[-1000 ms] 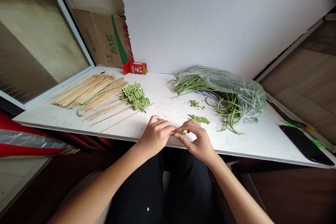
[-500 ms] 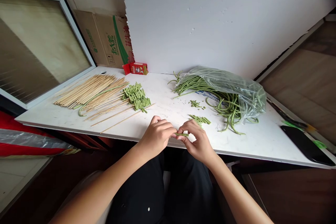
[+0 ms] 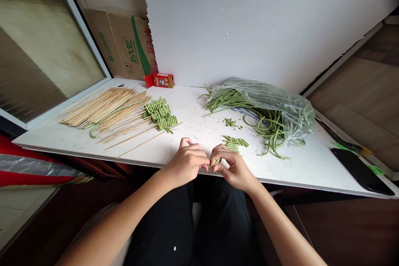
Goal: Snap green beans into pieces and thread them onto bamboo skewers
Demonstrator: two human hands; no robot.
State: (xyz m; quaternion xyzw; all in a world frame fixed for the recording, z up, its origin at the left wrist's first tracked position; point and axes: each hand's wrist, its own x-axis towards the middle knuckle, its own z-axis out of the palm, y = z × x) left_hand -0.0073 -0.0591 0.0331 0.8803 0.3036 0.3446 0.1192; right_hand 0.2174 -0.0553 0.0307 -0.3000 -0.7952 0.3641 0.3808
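pinching a bit of green bean (image 3: 217, 161) near the front edge of the white table (image 3: 305, 166), gripped, most likely, by the left hand (image 3: 187, 162) at one end and the right hand (image 3: 232, 166) at the other. maybe snapping it into small parts, with the cut pieces (image 3: 235, 142) just beyond and the thin sticks (image 3: 102, 108) off to the left. next, needing a tight, steady pinch and then a small, careful bend.

the lone head-worn camera looks forward and steeply down across the nearby white table (image 3: 193, 106).
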